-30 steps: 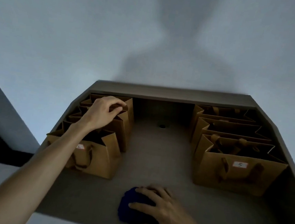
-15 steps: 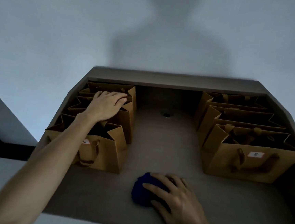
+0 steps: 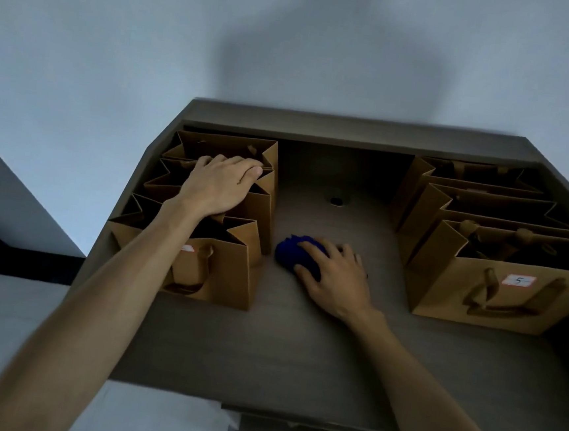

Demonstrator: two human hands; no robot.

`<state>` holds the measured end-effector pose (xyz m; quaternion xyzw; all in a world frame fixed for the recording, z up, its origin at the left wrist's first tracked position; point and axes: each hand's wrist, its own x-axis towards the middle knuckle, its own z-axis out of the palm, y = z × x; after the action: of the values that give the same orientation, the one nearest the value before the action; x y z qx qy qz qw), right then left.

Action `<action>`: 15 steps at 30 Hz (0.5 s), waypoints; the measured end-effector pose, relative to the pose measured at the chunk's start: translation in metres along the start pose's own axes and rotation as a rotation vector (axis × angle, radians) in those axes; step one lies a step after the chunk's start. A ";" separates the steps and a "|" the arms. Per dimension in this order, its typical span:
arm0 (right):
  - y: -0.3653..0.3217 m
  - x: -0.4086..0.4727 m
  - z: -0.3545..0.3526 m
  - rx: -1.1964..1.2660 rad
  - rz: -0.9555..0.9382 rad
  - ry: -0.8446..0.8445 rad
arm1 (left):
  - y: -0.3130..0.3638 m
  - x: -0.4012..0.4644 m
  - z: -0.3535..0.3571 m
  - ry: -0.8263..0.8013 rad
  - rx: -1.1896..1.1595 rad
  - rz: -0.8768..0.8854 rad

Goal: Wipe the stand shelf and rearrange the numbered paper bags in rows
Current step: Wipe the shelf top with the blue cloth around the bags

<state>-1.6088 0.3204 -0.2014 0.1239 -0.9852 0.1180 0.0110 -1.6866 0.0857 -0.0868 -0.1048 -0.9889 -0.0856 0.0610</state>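
Head view, and it looks down on a dim grey-brown stand shelf (image 3: 299, 347) set against a pale wall (image 3: 119, 46), with a soft shadow (image 3: 327, 61) cast on that wall at the top centre of the frame. Down in the middle of the frame, the right hand (image 3: 336, 276) lies palm-down on a dark blue cloth (image 3: 295, 252), fingers spread fairly wide and draped over it, pressing it flat to the shelf surface. The cloth sits just beside the lower right corner of the left row of bags (image 3: 215, 209), though whether it touches the nearest bag is hard to tell. Over at centre left, the left hand (image 3: 218, 183) rests on the open tops of that row, fingers loosely extended across the paper rims, with the fingertips reaching the rearmost bags; no clear pinch shows. The front bag (image 3: 216, 274) of that row carries a small label, partly hidden by the forearm. Across the shelf, at the right of the frame, the right row of bags (image 3: 476, 211) stands in line, well apart from both hands, and its front bag, the bag marked 5 (image 3: 496, 295), faces the camera with dark handles hanging down. Between the two rows, near the back, a small round hole (image 3: 336, 201) shows in the shelf.
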 end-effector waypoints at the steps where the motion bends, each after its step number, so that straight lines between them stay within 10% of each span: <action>1: -0.002 -0.010 0.000 0.009 -0.017 -0.001 | 0.000 0.000 0.000 0.001 -0.001 0.002; 15: -0.020 -0.114 0.006 0.062 -0.286 0.067 | -0.002 0.004 0.002 -0.021 0.012 0.012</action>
<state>-1.4933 0.3274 -0.2084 0.2591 -0.9525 0.1498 0.0569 -1.6910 0.0851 -0.0890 -0.1114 -0.9893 -0.0782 0.0517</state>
